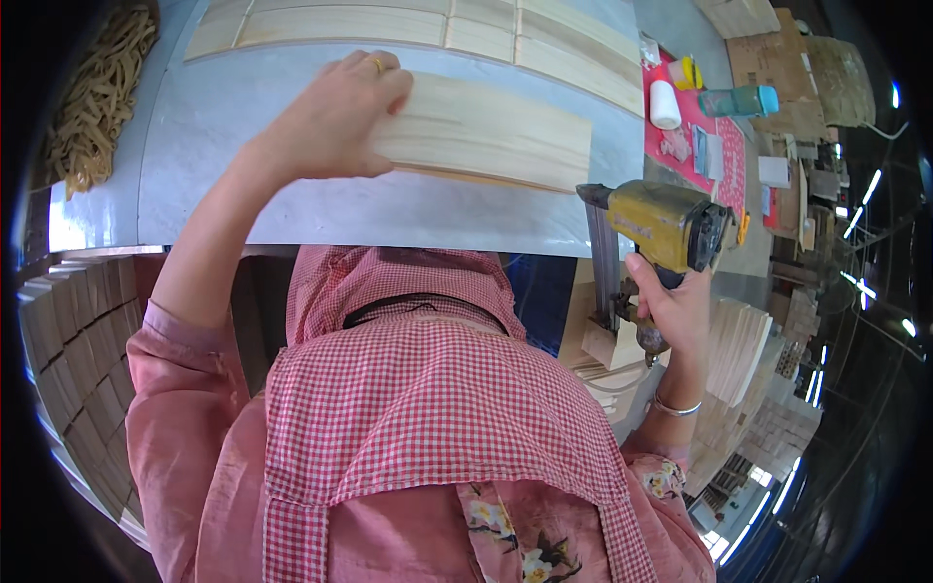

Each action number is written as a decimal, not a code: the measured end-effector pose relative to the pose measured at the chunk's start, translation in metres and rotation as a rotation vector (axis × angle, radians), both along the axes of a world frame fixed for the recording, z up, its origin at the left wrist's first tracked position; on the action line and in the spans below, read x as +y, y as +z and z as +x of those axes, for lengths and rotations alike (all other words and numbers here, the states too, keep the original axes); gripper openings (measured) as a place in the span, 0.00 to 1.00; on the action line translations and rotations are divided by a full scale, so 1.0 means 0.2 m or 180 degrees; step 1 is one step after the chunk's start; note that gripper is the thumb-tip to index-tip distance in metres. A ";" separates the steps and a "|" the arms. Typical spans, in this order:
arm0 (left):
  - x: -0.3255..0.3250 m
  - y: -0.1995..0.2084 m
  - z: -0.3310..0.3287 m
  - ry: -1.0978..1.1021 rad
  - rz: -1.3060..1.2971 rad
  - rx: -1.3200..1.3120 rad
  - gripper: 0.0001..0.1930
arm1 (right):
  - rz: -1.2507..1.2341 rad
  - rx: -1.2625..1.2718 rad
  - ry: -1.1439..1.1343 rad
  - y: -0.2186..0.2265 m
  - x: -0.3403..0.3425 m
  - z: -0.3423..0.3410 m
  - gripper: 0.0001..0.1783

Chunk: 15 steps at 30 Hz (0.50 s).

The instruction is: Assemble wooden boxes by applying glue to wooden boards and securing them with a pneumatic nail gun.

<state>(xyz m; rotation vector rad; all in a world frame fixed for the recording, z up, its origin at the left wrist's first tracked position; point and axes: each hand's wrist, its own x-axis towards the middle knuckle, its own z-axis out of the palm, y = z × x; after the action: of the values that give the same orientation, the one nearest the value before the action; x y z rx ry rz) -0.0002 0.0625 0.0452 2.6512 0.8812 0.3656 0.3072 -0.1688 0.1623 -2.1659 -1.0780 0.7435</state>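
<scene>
My left hand (335, 121) is closed on the left end of a pale wooden board (496, 128), thumb at the near edge and fingers over the far side. The board lies slightly slanted near the front of the table, and a thin darker strip shows along its near edge. My right hand (673, 303) is wrapped round the handle of a yellow and black pneumatic nail gun (649, 214). The gun's nose points left, close to the board's right end; I cannot tell whether they touch. Its slanted grey magazine (603, 255) hangs below the nose.
More flat boards (389, 27) line the table's (292, 219) far side. At the right are a red cloth (688, 136), a white bottle (664, 105) and a teal bottle (734, 101). Tan strips (102, 92) hang at far left. Wood stacks (83, 379) flank me.
</scene>
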 end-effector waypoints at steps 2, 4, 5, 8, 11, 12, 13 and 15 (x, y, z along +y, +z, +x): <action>-0.07 -0.01 0.05 0.0083 0.0250 -0.0095 0.25 | -0.0005 0.0051 0.0102 -0.02 0.03 -0.02 0.11; -0.17 -0.02 0.15 0.0203 0.0269 -0.0160 0.26 | -0.0064 0.0094 0.0207 -0.02 0.03 -0.03 0.11; -0.20 -0.03 0.19 0.0305 0.0291 -0.0231 0.26 | -0.0099 0.0108 0.0254 -0.02 0.03 -0.04 0.11; -0.23 -0.06 0.24 0.0377 0.0305 -0.0363 0.27 | -0.0182 0.0108 0.0253 -0.02 0.04 -0.05 0.11; -0.24 -0.07 0.26 0.0457 0.0317 -0.0487 0.29 | -0.0266 0.0114 0.0259 -0.03 0.05 -0.06 0.11; -0.24 -0.07 0.26 0.0463 0.0291 -0.0463 0.29 | -0.0260 0.0135 0.0263 -0.03 0.05 -0.06 0.11; -0.24 -0.07 0.26 0.0469 0.0265 -0.0440 0.30 | -0.0254 0.0156 0.0267 -0.04 0.05 -0.06 0.10; -0.23 -0.07 0.26 0.0477 0.0212 -0.0392 0.31 | -0.0243 0.0199 0.0272 -0.04 0.06 -0.07 0.10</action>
<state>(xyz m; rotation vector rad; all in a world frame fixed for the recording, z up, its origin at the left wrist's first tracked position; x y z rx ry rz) 0.0518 0.0162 0.0319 2.5965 1.0476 0.5976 0.2939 -0.1569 0.1546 -2.1559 -1.1325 0.8987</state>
